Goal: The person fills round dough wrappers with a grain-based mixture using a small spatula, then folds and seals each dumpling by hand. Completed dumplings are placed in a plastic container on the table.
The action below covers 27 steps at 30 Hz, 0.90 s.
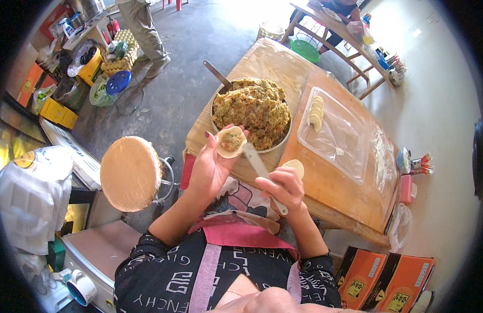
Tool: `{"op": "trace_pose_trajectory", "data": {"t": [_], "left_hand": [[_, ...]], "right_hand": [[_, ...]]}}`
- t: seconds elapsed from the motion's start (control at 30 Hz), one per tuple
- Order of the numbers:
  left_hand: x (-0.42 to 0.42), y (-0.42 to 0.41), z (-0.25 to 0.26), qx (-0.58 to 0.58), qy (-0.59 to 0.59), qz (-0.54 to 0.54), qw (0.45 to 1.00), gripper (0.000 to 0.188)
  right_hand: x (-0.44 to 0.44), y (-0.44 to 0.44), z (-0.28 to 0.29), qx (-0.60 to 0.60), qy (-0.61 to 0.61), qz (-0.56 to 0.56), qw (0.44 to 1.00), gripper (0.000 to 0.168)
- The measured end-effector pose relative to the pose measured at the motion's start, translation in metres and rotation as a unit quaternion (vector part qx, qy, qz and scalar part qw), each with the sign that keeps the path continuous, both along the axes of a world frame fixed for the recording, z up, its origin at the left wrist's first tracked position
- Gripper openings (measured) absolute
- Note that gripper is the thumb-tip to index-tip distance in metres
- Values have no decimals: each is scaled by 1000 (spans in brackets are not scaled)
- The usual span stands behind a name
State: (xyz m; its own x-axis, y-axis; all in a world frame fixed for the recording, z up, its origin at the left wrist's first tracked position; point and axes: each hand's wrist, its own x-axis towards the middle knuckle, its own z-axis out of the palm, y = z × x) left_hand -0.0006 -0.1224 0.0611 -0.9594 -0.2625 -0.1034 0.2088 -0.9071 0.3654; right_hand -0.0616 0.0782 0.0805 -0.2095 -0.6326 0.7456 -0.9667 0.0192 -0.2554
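Note:
On the fingers of my left hand (pixel 216 162) lies a round dough wrapper (pixel 231 142) with minced filling at its middle. My right hand (pixel 285 187) grips the handle of a flat metal spatula (pixel 257 161), whose blade tip is beside the wrapper's edge. Beyond both hands stands a large round bowl (pixel 290 131) heaped with filling (pixel 251 105); another metal utensil (pixel 217 75) leans in it. A bare wrapper (pixel 294 168) lies on the board, partly behind my right hand. Several folded dumplings (pixel 316 111) sit in a row in a clear plastic tray (pixel 331 148).
The wooden table (pixel 345 199) carries a flour patch (pixel 384 160) at right. A round-topped stool (pixel 130 174) stands to the left. Orange boxes (pixel 394 279) are at lower right. A person's legs (pixel 143 31) show at upper left; another person sits at a far table (pixel 339 33).

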Motion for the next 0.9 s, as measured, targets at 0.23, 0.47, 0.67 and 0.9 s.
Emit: {"op": "trace_pose_trajectory", "data": {"t": [0.23,0.47,0.67,0.9], "left_hand": [[6,23,14,-27,39,-88,995,62],[12,6,4,-141,-15,-152,978,48],[16,13,17,-132,27,-181,974,41],[11,19,0,-262,2,-114,958,41]], "right_hand": [[5,-29,16,85,-53,-79,992,27],[3,-29,10,15,-62,-129,990,20],[6,-43,31,-32,-192,-192,962,13],[14,-36,25,-82,-393,-244,883,11]]}}
